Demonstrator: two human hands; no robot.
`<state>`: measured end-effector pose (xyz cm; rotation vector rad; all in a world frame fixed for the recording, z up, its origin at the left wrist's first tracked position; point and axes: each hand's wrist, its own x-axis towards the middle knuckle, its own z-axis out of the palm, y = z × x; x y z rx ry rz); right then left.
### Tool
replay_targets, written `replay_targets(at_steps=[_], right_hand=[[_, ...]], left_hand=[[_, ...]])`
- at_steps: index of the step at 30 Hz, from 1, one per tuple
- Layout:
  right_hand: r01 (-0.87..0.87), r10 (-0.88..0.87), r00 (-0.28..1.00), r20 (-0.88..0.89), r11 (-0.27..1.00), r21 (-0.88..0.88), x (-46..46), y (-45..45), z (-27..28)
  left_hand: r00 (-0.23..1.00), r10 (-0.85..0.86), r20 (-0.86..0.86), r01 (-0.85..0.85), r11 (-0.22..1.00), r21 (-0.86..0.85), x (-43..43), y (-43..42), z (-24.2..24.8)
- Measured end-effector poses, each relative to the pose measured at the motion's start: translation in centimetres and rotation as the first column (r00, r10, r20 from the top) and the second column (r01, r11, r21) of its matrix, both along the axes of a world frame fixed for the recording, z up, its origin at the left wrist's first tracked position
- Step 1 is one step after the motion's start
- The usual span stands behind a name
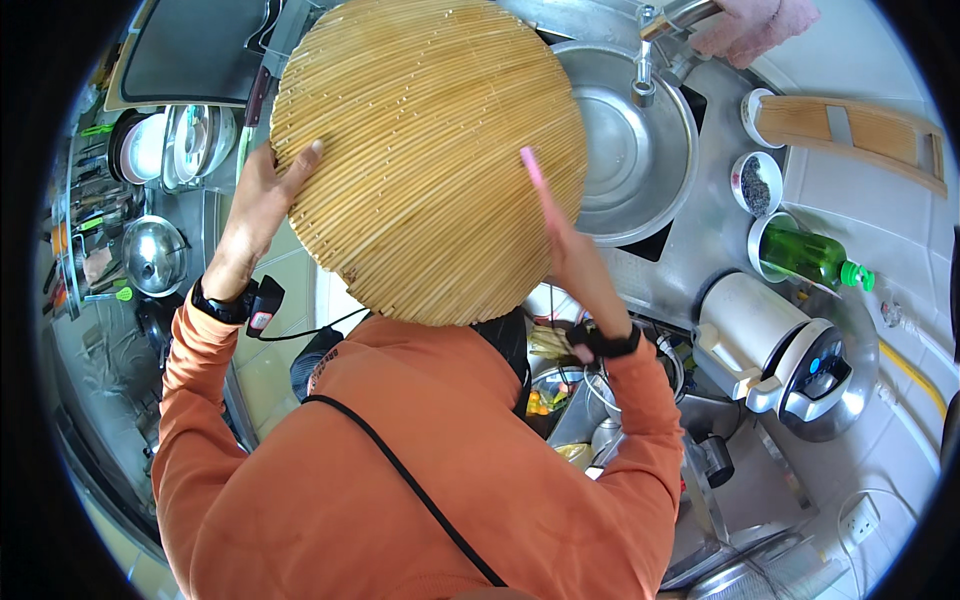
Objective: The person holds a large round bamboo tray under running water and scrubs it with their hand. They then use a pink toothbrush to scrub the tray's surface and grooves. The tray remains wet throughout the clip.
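Note:
A large round lid of sewn plant stalks (420, 172) is raised in front of my chest. My left hand (271, 199) grips its left edge, the thumb lying across the top face. My right hand (586, 274) is at the lid's lower right and holds a slender pink tool (532, 166), its tip against or just over the stalks. Motion blurs the tool, so its exact kind is unclear. Behind the lid's right edge a round metal basin (667, 187) sits in the sink, partly covered by the lid, beneath a chrome faucet (643, 67).
A pink cloth (750, 30) hangs over the faucet pipe. Along the right wall are a bowl of dark granules (757, 184), a green pump bottle (802, 255) and a soymilk maker (765, 330). A knife (257, 94) and stacked bowls (199, 142) stand left.

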<state>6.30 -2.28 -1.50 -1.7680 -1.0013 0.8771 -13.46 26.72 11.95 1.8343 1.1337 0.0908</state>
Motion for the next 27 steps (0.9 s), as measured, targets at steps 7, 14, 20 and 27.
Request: replay_targets(at_steps=[7, 14, 20, 27], right_hand=[[0.06, -0.051, 0.997, 0.064, 0.986, -0.154, 0.7, -2.1, -7.2], [0.278, -0.171, 0.93, 0.325, 0.907, -0.317, 11.3, -1.7, -14.6], [-0.167, 0.173, 0.984, -0.031, 0.976, 0.14, 2.5, -0.8, -3.4], [0.039, -0.016, 0.993, -0.118, 0.98, 0.196, 1.3, 2.1, -1.6]], left_hand=[[0.999, -0.021, -0.033, 0.021, 1.0, -0.016, -0.5, 0.0, -0.3], [0.999, -0.032, -0.008, 0.032, 0.999, 0.018, 0.1, -0.7, 0.6], [1.0, -0.001, -0.028, 0.0, 0.998, -0.057, 0.3, -0.5, 0.5], [1.0, -0.02, -0.014, 0.019, 1.0, -0.022, 0.1, 0.0, -0.3]])
